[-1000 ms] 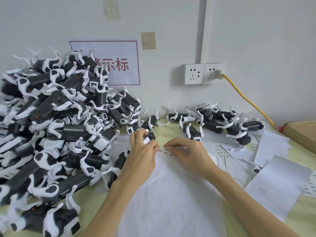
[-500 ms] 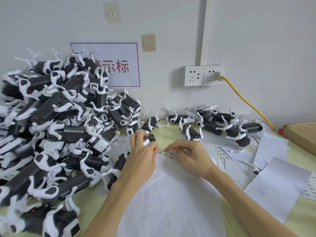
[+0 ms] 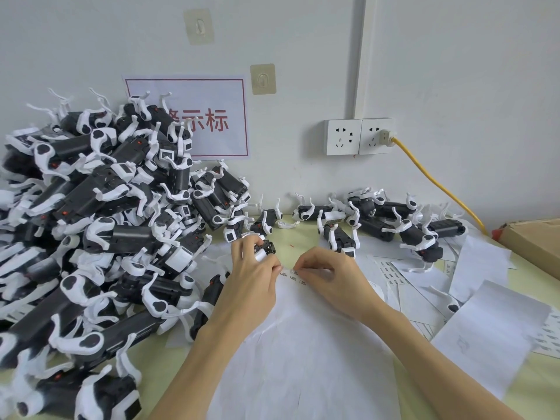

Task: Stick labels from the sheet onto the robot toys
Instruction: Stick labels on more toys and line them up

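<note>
My left hand [image 3: 253,277] grips a small black and white robot toy [image 3: 264,249], fingers curled round it, just above the label sheet [image 3: 303,353]. The white sheet lies in front of me with small printed labels [image 3: 292,273] along its far edge. My right hand [image 3: 328,278] pinches at a label on that edge with thumb and forefinger. The two hands nearly touch over the labels. Most of the held toy is hidden by my fingers.
A big heap of robot toys [image 3: 100,225] fills the left. Several more toys [image 3: 378,219] lie in a row by the wall. Loose paper sheets [image 3: 485,328] lie at right, a cardboard box [image 3: 533,241] beyond them. A yellow cable [image 3: 436,180] runs from the wall sockets [image 3: 359,136].
My right hand's fingers have curled in from lying flat on the sheet and now pinch at a label. The left hand with the toy has hardly moved.
</note>
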The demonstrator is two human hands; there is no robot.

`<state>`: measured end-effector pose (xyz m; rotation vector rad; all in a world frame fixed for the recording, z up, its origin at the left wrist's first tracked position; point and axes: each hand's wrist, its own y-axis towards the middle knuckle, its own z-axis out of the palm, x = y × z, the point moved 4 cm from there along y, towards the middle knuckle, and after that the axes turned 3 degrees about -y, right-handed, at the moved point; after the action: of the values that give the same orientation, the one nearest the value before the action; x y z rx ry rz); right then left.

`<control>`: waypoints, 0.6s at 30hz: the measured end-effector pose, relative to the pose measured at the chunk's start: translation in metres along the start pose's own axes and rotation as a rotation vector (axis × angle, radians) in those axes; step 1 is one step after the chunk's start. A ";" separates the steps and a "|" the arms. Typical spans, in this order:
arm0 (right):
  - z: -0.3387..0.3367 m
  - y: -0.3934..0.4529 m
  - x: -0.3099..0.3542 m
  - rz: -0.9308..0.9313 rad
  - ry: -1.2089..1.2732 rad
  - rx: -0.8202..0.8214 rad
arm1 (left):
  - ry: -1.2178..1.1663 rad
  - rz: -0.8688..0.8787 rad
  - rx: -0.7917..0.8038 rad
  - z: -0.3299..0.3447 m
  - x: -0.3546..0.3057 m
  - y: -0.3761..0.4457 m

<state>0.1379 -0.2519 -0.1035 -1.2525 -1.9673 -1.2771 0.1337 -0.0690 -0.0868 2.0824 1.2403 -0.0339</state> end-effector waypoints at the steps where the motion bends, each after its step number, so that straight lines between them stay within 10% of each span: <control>1: 0.000 0.000 0.001 0.004 -0.004 0.005 | -0.002 0.000 0.001 0.000 0.000 0.000; 18: 0.001 -0.001 0.006 0.051 0.019 0.031 | 0.003 0.005 -0.015 0.001 0.000 0.001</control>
<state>0.1343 -0.2486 -0.1000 -1.2631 -1.9223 -1.2242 0.1347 -0.0693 -0.0871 2.0735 1.2338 -0.0191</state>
